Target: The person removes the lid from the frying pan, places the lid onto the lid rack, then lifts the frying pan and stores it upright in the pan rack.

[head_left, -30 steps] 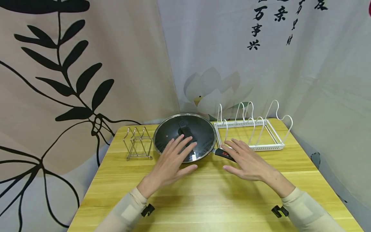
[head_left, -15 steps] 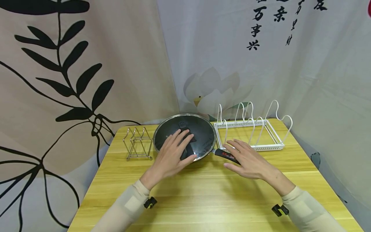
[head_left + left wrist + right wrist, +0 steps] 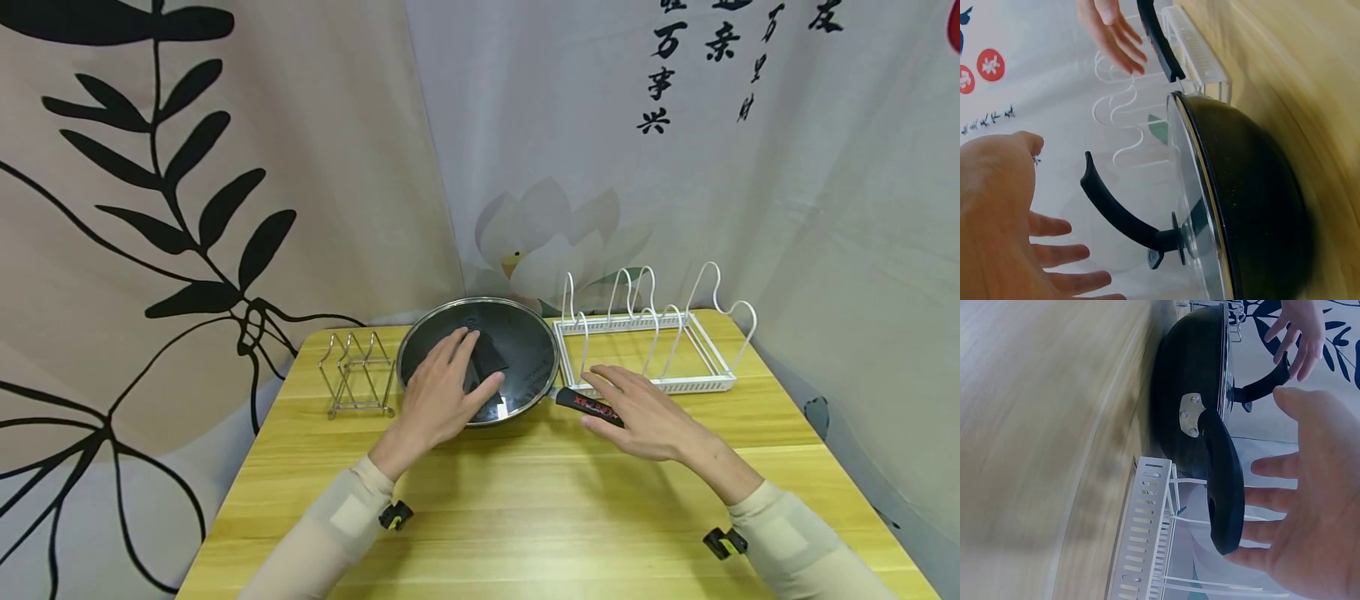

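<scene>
A lidded pan (image 3: 1260, 206) sits at the far middle of the desk (image 3: 525, 517), its long pan handle (image 3: 588, 406) pointing near-right, under the right hand (image 3: 641, 412), the closer of the two. The left hand (image 3: 438, 404) hovers over the lid handle (image 3: 1116, 212). Both hands are spread, holding nothing. From the head view, the left hand partly hides the lid handle; the pan's inside is too dark to make out.

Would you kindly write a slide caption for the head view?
Lidded pan between metal rack and white rack, left hand above the pan, right hand near its handle.
</scene>
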`<state>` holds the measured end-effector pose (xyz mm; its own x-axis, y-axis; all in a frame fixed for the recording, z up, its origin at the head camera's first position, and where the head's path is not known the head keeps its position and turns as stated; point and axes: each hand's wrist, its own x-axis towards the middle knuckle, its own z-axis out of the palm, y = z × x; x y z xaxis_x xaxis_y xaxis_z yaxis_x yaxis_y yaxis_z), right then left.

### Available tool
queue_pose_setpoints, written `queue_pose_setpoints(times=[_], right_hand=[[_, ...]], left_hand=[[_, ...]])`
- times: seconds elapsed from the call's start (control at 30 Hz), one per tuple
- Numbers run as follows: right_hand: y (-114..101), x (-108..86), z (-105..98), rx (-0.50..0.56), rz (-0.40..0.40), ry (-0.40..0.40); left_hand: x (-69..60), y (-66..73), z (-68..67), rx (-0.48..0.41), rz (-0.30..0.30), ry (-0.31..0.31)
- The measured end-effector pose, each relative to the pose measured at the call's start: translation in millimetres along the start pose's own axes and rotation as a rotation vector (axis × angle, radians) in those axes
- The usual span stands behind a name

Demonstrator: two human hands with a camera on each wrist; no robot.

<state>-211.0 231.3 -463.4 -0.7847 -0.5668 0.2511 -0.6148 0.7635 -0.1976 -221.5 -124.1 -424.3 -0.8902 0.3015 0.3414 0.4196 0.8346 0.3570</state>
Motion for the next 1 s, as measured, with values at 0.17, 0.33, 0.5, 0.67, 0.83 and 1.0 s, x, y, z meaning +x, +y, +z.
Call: queue_pose_setpoints(times=[0.17,0.33,0.5,0.67,0.83,1.0], right_hand=[[1,0.7,-2,0.041,0.041,-0.021],[0,1.8,-3,0.082,0.088,-0.046],[1,4.9,-4,0.127,0.141,-0.071],[3,7.9,-3,0.18,0.182,-0.086],[5,9.9,-3,0.237,0.201,-0.106],[7,11.2,-4,0.279,0.23,-0.132]], left_hand=[[4.1,1.6,-1.3,-0.02,-0.049,0.013],[8.5,3.3,-1.6,-0.038,-0.091,0.005],[12.7,3.4,-1.2,-0.054,-0.154,-0.028],[16.9,3.3,-1.6,-0.091,-0.206,-0.046],[20.6,3.6,-1.7,-0.107,-0.249,-0.07],[25.7,3.0,0.4,-0.125,-0.302,-0.12]])
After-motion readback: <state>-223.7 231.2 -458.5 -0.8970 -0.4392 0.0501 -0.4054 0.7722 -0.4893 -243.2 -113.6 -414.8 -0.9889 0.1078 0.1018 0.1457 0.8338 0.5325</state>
